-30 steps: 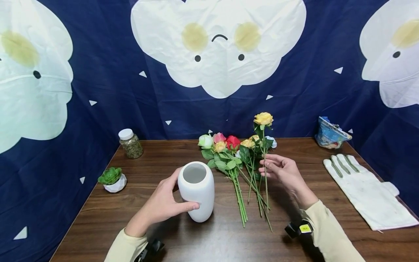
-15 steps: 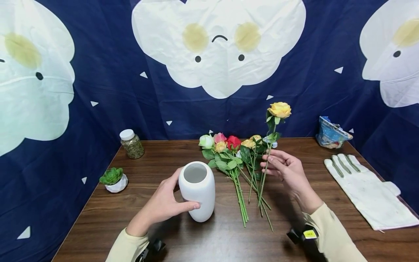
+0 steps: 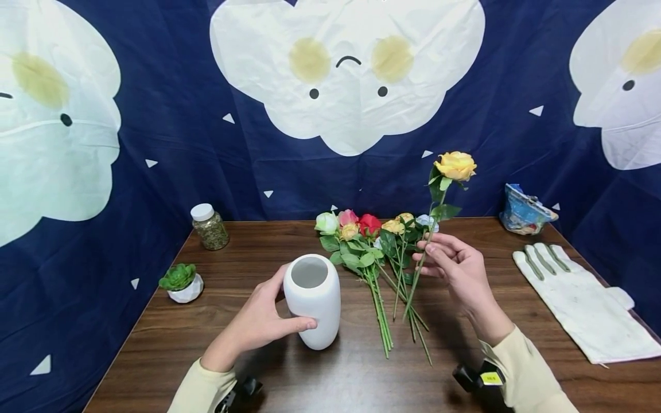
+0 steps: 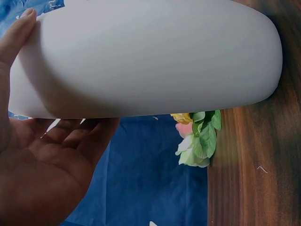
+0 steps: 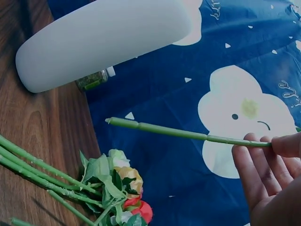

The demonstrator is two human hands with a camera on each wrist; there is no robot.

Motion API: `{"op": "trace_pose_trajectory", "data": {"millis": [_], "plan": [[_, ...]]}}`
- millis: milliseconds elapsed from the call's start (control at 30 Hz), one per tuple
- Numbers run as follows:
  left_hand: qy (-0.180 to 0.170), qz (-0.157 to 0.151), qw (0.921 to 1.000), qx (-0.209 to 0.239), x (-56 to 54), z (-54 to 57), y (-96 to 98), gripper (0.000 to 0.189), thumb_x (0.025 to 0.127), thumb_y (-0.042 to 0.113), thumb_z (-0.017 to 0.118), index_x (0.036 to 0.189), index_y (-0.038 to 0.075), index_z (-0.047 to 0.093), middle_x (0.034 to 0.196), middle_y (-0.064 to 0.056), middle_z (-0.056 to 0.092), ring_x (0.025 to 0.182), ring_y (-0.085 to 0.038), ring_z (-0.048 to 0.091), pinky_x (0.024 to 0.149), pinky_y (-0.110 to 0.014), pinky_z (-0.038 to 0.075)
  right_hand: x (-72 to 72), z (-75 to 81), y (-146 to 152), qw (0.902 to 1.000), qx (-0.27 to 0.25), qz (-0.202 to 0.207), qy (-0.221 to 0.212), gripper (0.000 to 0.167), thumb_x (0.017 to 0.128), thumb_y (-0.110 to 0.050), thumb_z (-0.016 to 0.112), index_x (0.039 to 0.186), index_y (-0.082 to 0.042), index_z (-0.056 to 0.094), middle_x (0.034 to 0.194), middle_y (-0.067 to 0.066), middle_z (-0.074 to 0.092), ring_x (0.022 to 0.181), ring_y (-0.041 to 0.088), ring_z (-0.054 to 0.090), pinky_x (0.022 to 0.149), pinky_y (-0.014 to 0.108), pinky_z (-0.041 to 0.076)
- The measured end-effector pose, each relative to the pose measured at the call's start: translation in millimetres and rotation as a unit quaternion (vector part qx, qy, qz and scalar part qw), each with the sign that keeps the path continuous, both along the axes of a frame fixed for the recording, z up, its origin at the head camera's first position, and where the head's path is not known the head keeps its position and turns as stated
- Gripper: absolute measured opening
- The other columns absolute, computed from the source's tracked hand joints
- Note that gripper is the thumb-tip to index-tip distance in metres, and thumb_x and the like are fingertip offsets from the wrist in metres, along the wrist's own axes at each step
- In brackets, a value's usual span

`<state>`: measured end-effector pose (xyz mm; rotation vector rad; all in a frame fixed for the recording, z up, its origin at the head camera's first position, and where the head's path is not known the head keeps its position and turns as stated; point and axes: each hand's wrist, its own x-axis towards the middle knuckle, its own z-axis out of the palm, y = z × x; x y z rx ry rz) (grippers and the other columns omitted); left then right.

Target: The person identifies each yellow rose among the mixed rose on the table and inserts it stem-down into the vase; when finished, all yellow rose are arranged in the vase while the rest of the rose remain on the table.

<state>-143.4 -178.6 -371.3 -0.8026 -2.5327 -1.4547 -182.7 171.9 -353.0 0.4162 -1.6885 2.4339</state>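
My left hand (image 3: 265, 315) grips a white vase (image 3: 319, 310) from its left side, thumb across the front and fingers behind. The vase stands upright on the table, its round mouth facing up. In the left wrist view its smooth wall (image 4: 155, 61) fills the top. With thumb and fingertips, my right hand (image 3: 459, 269) pinches the stem of a yellow rose (image 3: 455, 166), whose bloom leans up and to the right. The right wrist view shows the bare lower stem (image 5: 169, 132) in the air. Between the hands lies a bunch of red, pink, yellow and white flowers (image 3: 369, 225).
A jar of dried herbs (image 3: 210, 228) and a small potted succulent (image 3: 181, 283) stand on the left. At the right lie a white glove (image 3: 583, 304) and a crumpled blue packet (image 3: 525, 211). A dark blue cloth (image 3: 289, 172) hangs behind the wooden table (image 3: 361, 384).
The yellow rose has risen and tilted to the right in my right hand, its stem lifting away from the other flowers. My left hand and the vase have stayed in place.
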Motion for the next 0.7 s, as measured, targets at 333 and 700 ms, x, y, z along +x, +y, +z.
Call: {"op": "trace_pose_trajectory", "data": {"millis": [333, 700], "plan": [[-0.002, -0.004, 1.0000, 0.004, -0.1, 1.3, 0.2, 0.084, 0.075, 0.024, 0.094, 0.146, 0.015, 0.050, 0.128, -0.001, 0.068, 0.114, -0.020, 0.067, 0.098, -0.038, 0.056, 7.2, 3.3, -5.5, 0.9993, -0.015, 0.006, 0.033, 0.025, 0.102, 0.008, 0.056, 0.112, -0.008, 0.073, 0.099, 0.005, 0.080, 0.081, 0.016, 0.077, 0.065, 0.030, 0.063], [-0.006, -0.003, 0.9999, 0.007, 0.6, 2.4, 1.0, 0.084, 0.074, 0.023, 0.094, 0.145, 0.014, 0.050, 0.128, -0.001, 0.068, 0.114, -0.019, 0.067, 0.098, -0.040, 0.056, 10.6, 7.6, -8.3, 0.9981, -0.013, -0.019, 0.058, 0.028, 0.103, 0.006, 0.055, 0.115, -0.011, 0.073, 0.098, 0.002, 0.079, 0.080, 0.015, 0.078, 0.065, 0.029, 0.063]]}}
